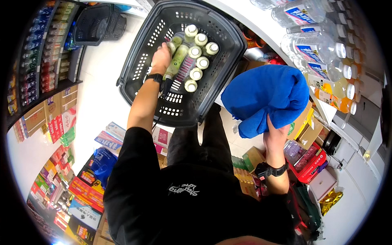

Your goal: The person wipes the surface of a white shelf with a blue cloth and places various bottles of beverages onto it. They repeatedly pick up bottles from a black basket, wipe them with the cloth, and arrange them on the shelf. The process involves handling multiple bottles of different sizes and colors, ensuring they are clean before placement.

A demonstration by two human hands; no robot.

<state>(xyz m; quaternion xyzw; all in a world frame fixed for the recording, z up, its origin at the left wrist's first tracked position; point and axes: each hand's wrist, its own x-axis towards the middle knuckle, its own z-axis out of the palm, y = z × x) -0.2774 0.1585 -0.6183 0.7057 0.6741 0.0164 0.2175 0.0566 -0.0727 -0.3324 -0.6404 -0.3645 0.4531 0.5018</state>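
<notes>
Before me a black plastic shopping basket [211,101] holds several bottles of pale green drink. Most of these bottles, such as the white-capped bottle [195,52], stand upright along the right side. A green-labelled bottle [178,59] lies slanted in the middle. My left hand [161,58] reaches into the basket from its left side, fingers curled round a bottle [171,46] that is partly hidden by them. Right of the basket, my right hand [274,131] grips a bunched blue cloth [263,95], which covers most of the fingers.
Large clear water bottles [315,46] and orange drink bottles [332,99] line a shelf at the right. Drink shelves [46,52] and more black baskets [92,26] are at the left. Cartons [85,191] and a red box [309,163] crowd the floor beside me.
</notes>
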